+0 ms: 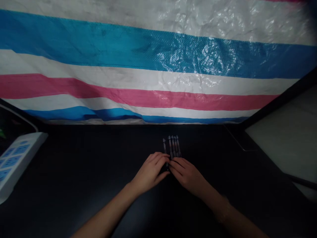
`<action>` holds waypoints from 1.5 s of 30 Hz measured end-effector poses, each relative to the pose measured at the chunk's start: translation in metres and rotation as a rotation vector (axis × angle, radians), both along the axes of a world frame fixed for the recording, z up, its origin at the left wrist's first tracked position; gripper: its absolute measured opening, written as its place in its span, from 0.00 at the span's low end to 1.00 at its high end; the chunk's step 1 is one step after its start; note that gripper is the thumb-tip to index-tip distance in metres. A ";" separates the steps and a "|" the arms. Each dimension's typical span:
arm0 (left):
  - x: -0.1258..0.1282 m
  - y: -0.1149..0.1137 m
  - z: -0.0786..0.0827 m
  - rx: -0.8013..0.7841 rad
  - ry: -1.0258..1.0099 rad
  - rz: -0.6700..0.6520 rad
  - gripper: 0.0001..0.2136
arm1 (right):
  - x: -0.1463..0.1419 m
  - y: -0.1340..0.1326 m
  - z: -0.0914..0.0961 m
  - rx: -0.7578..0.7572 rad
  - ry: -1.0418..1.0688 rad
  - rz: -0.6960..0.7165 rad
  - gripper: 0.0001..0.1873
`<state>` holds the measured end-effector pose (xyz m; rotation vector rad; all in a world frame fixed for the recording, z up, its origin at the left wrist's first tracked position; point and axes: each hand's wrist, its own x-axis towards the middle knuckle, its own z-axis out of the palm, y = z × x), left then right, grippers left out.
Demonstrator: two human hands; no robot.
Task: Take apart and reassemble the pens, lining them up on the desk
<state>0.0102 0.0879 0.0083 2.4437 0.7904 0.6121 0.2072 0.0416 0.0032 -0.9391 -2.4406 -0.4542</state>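
Observation:
Several slim dark pens (173, 146) lie side by side on the black tabletop (74, 155), their tips pointing away from me. A separate pen (164, 146) lies just left of the group, and its near end runs under the curled fingers of my left hand (150, 172). My right hand (187, 175) rests against the left hand, its fingertips at the near ends of the group. The two hands hide those near ends, so I cannot tell whether the right hand grips anything.
A striped white, blue and pink plastic tarpaulin (158, 79) hangs along the far edge of the table. A white power strip (17, 162) lies at the left edge. A pale panel (282, 132) with a dark frame stands at the right.

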 end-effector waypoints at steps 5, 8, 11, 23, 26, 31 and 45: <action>-0.001 0.000 0.001 -0.012 -0.023 0.000 0.14 | 0.001 -0.001 0.004 -0.002 0.018 0.020 0.11; -0.002 0.001 -0.001 -0.023 -0.041 0.004 0.18 | 0.002 -0.002 0.011 -0.057 0.047 0.037 0.10; -0.003 0.001 -0.003 -0.044 -0.079 0.024 0.20 | 0.005 -0.002 0.013 -0.116 0.142 0.048 0.09; 0.000 0.004 0.007 -0.462 -0.600 0.471 0.11 | 0.002 -0.027 0.024 -0.322 1.088 -0.039 0.11; 0.002 0.005 0.008 -0.768 -0.661 0.379 0.16 | 0.001 -0.032 0.032 -0.294 0.844 0.084 0.11; 0.005 0.003 0.008 -1.107 -0.787 0.340 0.17 | -0.008 -0.034 0.032 -0.183 0.309 0.256 0.10; 0.005 -0.002 0.012 -1.274 -0.854 0.296 0.13 | -0.025 -0.035 0.003 -2.096 1.439 0.171 0.22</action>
